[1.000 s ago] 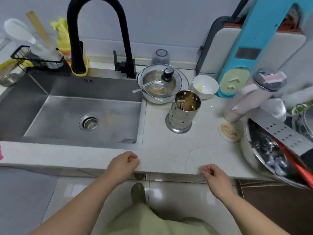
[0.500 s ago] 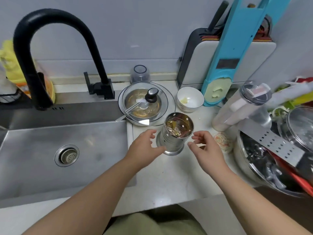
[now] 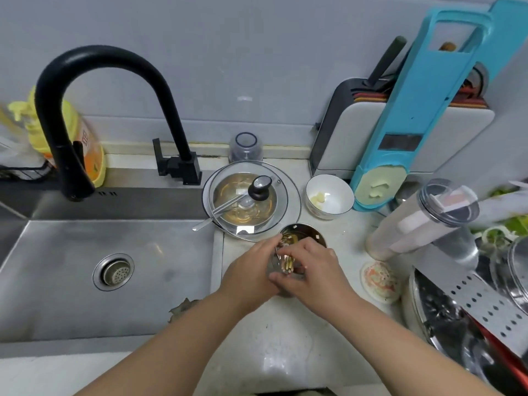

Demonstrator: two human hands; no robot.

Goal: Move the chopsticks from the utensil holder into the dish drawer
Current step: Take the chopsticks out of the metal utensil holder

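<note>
Reaching into the steel utensil holder [image 3: 310,234], just in front of the glass pot lid [image 3: 251,197], our left hand [image 3: 251,274] and right hand [image 3: 311,274] close fingers around the chopsticks [image 3: 287,264] at their tops. We judge them light, stiff, slippery; pinch the bundle. The pale table [image 3: 285,347] near the holder is cluttered beside a steel sink [image 3: 85,270].
</note>
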